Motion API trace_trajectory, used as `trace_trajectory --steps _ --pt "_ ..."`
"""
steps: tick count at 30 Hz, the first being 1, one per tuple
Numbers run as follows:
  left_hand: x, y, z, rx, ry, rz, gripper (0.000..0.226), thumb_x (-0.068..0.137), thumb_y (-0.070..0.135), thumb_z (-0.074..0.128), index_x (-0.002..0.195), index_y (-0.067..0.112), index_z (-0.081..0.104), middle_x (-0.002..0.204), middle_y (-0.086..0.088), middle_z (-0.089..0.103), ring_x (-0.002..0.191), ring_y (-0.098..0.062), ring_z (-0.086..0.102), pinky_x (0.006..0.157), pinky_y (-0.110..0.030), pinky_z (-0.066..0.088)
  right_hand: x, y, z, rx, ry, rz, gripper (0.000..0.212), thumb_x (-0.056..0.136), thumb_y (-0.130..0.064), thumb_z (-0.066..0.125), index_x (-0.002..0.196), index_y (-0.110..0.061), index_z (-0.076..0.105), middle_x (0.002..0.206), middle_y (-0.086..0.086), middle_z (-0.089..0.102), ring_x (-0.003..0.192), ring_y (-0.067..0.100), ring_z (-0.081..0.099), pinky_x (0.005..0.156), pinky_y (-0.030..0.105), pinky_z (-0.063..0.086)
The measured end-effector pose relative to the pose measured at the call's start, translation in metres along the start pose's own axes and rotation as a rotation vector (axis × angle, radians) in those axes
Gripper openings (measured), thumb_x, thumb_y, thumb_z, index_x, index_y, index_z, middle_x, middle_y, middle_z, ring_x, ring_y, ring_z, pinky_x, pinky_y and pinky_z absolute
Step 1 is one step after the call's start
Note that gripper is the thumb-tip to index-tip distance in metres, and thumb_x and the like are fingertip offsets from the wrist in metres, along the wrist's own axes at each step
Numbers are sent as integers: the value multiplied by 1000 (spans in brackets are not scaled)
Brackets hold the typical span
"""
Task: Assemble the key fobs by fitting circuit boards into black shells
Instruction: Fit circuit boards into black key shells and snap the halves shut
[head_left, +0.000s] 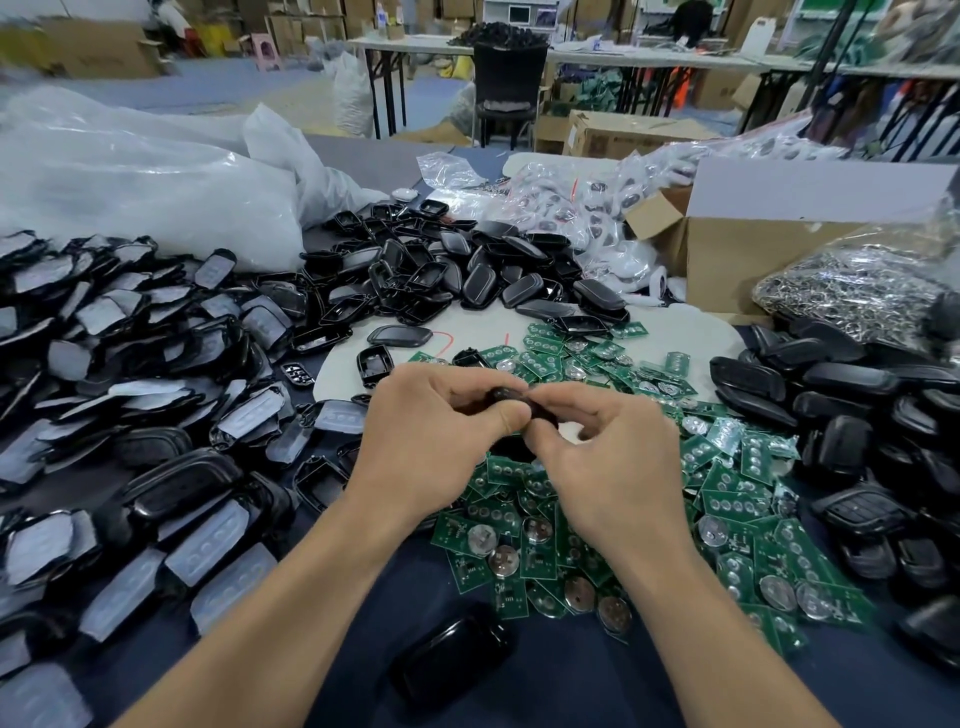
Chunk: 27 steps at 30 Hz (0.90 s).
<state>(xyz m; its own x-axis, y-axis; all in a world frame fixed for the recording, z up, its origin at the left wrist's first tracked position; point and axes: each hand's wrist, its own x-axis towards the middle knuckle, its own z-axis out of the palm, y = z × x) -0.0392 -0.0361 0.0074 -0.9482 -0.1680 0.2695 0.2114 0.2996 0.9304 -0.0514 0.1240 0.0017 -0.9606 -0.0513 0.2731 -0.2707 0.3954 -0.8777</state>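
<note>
The left hand (431, 441) and right hand (613, 457) pinched a small glossy black plastic shell (506, 396) in curled fingers, above the heap of green circuit boards (727, 519) on the dark-blue bench (571, 675) — a crooked press might jam a board, or a slip drop the shell into the heap.

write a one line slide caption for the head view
Left hand and right hand pinch a black shell over a heap of green circuit boards.

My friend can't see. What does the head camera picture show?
A left hand and a right hand pinch one small black shell between them, above a heap of green circuit boards. Piles of black shells lie all around.
</note>
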Motion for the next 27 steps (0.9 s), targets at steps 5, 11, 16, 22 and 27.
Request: trace_trajectory --steps 5,11,16,22,27 --pt "0 6 5 -295 -81 -118 14 82 27 81 95 26 86 91 -10 81 86 -16 75 86 -41 64 -2 -6 6 630 -25 295 11 82 -6 83 87 -15 84 67 3 73 53 9 61 51 19 48" --pt "-1 7 10 -427 -56 -271 24 84 45 76 89 24 86 93 -2 81 86 -9 71 88 -33 53 -5 -12 13 806 -125 445 13 86 2 75 99 -1 77 69 11 74 50 12 64 51 19 54" --pt "-3 3 15 -383 -25 -251 26 91 43 67 88 24 85 92 -7 81 87 -14 75 81 -23 57 -5 -12 12 793 -117 451 10 85 3 76 95 6 74 67 11 72 53 14 64 51 20 54" --pt "-3 3 17 -361 48 -219 42 78 55 68 80 16 84 83 -13 79 71 -17 71 65 -25 57 -7 -13 15 755 -142 445 5 84 6 77 84 1 77 65 10 70 54 15 62 54 23 55" --pt "-3 3 17 -386 92 -256 40 90 40 69 78 4 81 83 -20 78 71 -24 71 63 -27 59 -9 -15 15 761 -159 433 6 83 6 77 81 1 77 68 12 71 54 15 63 53 22 54"
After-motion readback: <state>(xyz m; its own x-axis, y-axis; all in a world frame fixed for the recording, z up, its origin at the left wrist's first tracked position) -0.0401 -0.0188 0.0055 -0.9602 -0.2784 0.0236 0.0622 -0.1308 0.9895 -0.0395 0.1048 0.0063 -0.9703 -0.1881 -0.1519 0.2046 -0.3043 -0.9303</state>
